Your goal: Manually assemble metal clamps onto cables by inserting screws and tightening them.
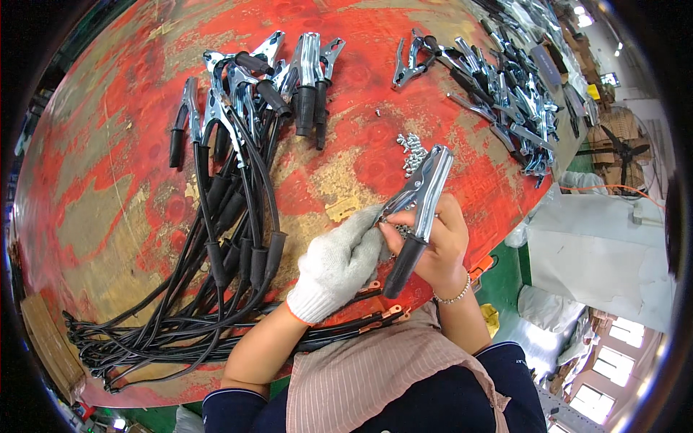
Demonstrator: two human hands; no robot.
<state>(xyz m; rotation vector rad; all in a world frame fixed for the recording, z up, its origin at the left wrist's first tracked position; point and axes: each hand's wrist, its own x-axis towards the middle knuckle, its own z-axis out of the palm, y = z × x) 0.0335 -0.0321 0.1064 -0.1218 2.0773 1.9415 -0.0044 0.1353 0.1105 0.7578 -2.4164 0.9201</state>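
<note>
A silver metal spring clamp (433,189) with a black sleeve on one handle is held in front of me, tilted, its jaws toward the far side. My left hand (333,265), in a white knitted glove, is closed on the clamp's other handle, whose end it covers. My bare right hand (449,242), with a beaded bracelet, is behind the sleeved handle. Its thumb and index finger pinch close to the left fingertips; what lies between them is too small to make out. Just beyond the clamp is a small heap of silver screws (413,153).
Black cables (206,278) with clamps (253,79) on their far ends lie bundled at left. Copper lugs (392,312) end the cables near my apron. A large pile of clamps (516,108) covers the far right of the worn red table (94,180). A fan (621,150) stands beyond.
</note>
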